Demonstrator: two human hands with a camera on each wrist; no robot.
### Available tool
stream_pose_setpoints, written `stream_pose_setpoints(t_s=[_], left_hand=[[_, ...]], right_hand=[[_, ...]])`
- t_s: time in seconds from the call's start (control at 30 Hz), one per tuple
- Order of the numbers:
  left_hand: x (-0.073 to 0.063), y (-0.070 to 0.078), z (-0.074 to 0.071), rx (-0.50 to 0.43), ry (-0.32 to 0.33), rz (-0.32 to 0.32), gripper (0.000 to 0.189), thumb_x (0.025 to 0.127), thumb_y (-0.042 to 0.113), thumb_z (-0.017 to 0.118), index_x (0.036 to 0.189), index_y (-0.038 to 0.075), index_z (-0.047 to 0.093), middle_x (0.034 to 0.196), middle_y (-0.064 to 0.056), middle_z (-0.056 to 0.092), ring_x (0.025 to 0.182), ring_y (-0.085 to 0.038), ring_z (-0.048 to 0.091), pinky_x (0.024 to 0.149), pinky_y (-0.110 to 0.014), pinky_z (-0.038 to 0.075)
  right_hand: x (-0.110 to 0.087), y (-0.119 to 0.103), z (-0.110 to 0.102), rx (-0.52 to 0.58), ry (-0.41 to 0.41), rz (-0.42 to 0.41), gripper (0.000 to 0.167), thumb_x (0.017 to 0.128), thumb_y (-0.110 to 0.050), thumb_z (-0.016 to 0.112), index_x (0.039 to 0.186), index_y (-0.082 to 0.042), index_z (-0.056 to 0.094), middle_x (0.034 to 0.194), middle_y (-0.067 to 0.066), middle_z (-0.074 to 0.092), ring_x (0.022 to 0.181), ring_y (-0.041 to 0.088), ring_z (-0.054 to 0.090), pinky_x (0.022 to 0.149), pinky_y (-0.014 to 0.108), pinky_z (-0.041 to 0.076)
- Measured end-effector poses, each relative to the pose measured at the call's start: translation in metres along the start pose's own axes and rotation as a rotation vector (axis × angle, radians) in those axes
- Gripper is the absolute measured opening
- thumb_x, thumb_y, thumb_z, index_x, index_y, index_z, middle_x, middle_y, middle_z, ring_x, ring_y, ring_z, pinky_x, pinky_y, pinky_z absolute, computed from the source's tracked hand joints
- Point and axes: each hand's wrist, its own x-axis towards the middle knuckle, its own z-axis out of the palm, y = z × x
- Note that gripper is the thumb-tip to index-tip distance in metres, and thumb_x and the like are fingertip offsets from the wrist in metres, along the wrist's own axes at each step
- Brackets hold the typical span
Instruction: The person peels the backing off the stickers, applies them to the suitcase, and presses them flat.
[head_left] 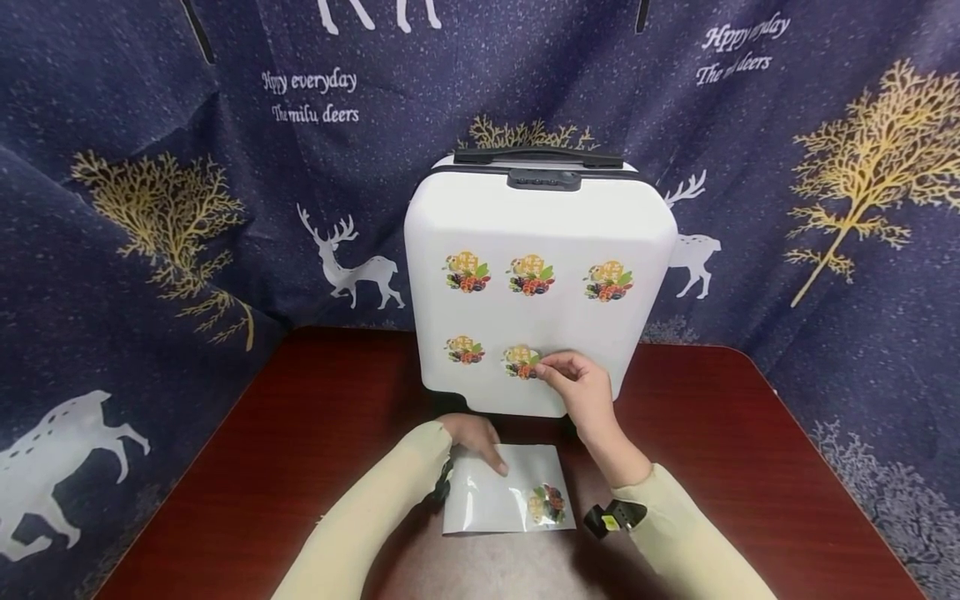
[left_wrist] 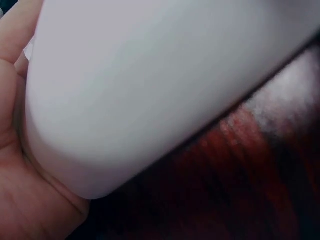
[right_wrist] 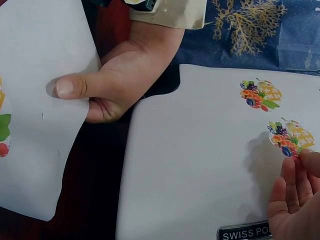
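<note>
A white suitcase (head_left: 480,312) stands upright on the table, with a black handle and a lock on top. Its front bears a row of three fruit stickers and a fourth sticker (head_left: 465,350) below at left. Beside that one, my right hand (head_left: 587,390) pinches the right edge of another fruit sticker (head_left: 519,362) against the suitcase; whether it is fully stuck down I cannot tell. My left hand (head_left: 474,435) grips a white sticker sheet (head_left: 487,493), thumb on its face, before the suitcase's base. One fruit sticker (head_left: 547,504) shows on the sheet. In the right wrist view, the left thumb (right_wrist: 72,87) presses the sheet.
The dark red table (head_left: 300,433) extends to both sides of the suitcase. Behind hangs a blue cloth (head_left: 315,183) printed with deer and gold trees. A badge (right_wrist: 245,231) sits low in the right wrist view on the suitcase's front.
</note>
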Motion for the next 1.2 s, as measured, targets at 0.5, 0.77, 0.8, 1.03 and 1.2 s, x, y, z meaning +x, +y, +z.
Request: stream_pose_setpoints(t_s=[0.5, 0.77, 0.8, 1.03, 1.2], left_hand=[[-0.001, 0.001, 0.001, -0.018, -0.001, 0.004, 0.03, 0.081, 0.031, 0.085, 0.1, 0.01, 0.076, 0.089, -0.004, 0.075, 0.081, -0.019, 0.071, 0.076, -0.036, 0.061], [-0.001, 0.001, 0.0, -0.017, -0.013, -0.001, 0.03, 0.081, 0.032, 0.085, 0.1, 0.01, 0.076, 0.089, -0.004, 0.075, 0.081, -0.02, 0.072, 0.076, -0.037, 0.062], [-0.001, 0.001, 0.0, -0.021, -0.014, -0.004, 0.03, 0.081, 0.032, 0.085, 0.099, 0.01, 0.076, 0.089, -0.005, 0.075, 0.081, -0.02, 0.072, 0.076, -0.038, 0.062], [0.002, -0.001, 0.001, -0.017, -0.009, 0.002, 0.029, 0.081, 0.032, 0.085, 0.099, 0.011, 0.076, 0.09, -0.004, 0.075, 0.081, -0.02, 0.072, 0.076, -0.038, 0.062], [-0.002, 0.001, 0.002, 0.013, 0.004, 0.006, 0.033, 0.083, 0.034, 0.084, 0.104, 0.01, 0.075, 0.093, -0.004, 0.074, 0.084, -0.019, 0.071, 0.08, -0.039, 0.062]], right_hand=[[0.003, 0.002, 0.005, 0.019, 0.024, -0.015, 0.02, 0.093, -0.009, 0.073, 0.105, 0.006, 0.072, 0.08, -0.015, 0.073, 0.076, -0.002, 0.066, 0.074, 0.016, 0.053], [0.001, 0.001, 0.01, -0.024, 0.086, -0.038, 0.018, 0.092, -0.011, 0.074, 0.101, 0.005, 0.074, 0.086, 0.002, 0.078, 0.074, -0.005, 0.065, 0.071, 0.016, 0.051], [0.001, 0.001, 0.011, -0.031, 0.097, -0.048, 0.017, 0.091, -0.01, 0.075, 0.1, 0.004, 0.074, 0.086, 0.005, 0.078, 0.074, -0.005, 0.065, 0.071, 0.016, 0.051], [-0.001, 0.002, 0.017, -0.059, 0.159, -0.105, 0.013, 0.09, -0.009, 0.075, 0.097, 0.002, 0.075, 0.091, 0.018, 0.078, 0.071, -0.006, 0.062, 0.066, 0.016, 0.046], [-0.001, 0.003, 0.02, -0.043, 0.187, -0.111, 0.013, 0.09, -0.009, 0.075, 0.097, 0.002, 0.075, 0.092, 0.019, 0.078, 0.071, -0.006, 0.062, 0.065, 0.016, 0.046]])
